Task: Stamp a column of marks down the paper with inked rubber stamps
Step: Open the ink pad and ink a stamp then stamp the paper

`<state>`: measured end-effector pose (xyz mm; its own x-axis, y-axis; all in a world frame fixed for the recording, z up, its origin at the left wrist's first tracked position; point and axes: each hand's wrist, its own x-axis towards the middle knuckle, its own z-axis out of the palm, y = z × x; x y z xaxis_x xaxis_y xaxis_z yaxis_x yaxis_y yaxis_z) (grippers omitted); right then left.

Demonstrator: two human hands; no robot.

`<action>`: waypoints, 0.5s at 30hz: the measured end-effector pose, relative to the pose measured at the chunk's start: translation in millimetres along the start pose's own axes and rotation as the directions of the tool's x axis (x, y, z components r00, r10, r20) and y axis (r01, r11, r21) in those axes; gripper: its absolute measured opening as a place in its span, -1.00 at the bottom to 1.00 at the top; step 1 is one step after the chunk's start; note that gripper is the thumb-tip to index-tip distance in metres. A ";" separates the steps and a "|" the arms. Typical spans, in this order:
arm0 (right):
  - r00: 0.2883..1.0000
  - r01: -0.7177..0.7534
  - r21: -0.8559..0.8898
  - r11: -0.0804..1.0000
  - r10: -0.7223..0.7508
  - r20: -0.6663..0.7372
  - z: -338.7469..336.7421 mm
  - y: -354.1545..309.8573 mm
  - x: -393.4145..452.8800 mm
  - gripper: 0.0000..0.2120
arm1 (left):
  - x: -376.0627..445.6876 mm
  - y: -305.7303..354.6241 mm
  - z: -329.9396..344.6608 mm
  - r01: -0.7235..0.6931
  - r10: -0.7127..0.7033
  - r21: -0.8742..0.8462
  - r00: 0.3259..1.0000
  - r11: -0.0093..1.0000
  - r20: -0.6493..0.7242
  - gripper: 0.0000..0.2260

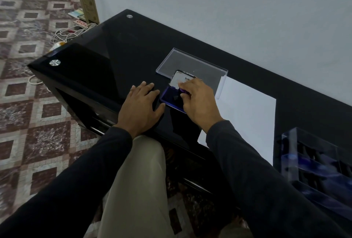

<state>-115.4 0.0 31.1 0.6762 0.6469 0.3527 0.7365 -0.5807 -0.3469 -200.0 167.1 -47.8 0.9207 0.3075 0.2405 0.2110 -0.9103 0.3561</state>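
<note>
An open ink pad (168,97) with a blue-violet tray and a raised silver lid (180,80) lies on the black glass table (106,51). My right hand (198,102) is over the pad, fingers closed on a small purple rubber stamp (183,91) that rests on the ink. My left hand (142,106) lies flat on the table just left of the pad, fingers spread, holding nothing. A blank white sheet of paper (247,116) lies to the right of the pad, partly under my right forearm.
A clear plastic lid (190,62) lies behind the ink pad. A transparent box with dark stamps in compartments (316,163) stands at the right front edge. The wall runs behind the table. Cables (70,34) lie on the patterned floor to the left.
</note>
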 end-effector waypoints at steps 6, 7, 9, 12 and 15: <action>0.999 0.011 -0.021 1.000 -0.010 0.031 -0.6 0.9 0.4 -0.83 | 1.1 -0.9 1.4 0.000 -0.001 0.014 1.000 1.000 0.005 -0.48; 0.999 0.007 -0.015 1.000 -0.006 0.039 -0.1 0.2 0.9 -0.83 | 1.2 -1.0 1.4 0.001 -0.001 0.016 1.000 1.000 0.004 -0.48; 0.999 -0.012 0.027 1.000 0.010 0.048 0.4 -1.2 0.8 -0.82 | 0.9 -1.0 1.7 -0.001 0.001 0.018 1.000 1.000 0.006 -0.48; 0.999 -0.028 0.094 0.995 0.024 0.048 0.4 -2.6 0.1 -0.78 | 0.4 -0.5 1.6 0.000 0.000 0.019 1.000 1.000 0.004 -0.48; 0.998 -0.032 0.124 0.992 0.025 0.052 0.0 -3.0 1.5 -0.76 | 0.6 -1.0 0.8 0.000 0.000 0.022 1.000 1.000 0.002 -0.48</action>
<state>-116.7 2.7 32.7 0.6928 0.6569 0.2977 0.7064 -0.5351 -0.4633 -199.4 168.0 -48.8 0.9215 0.3066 0.2384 0.2181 -0.9164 0.3357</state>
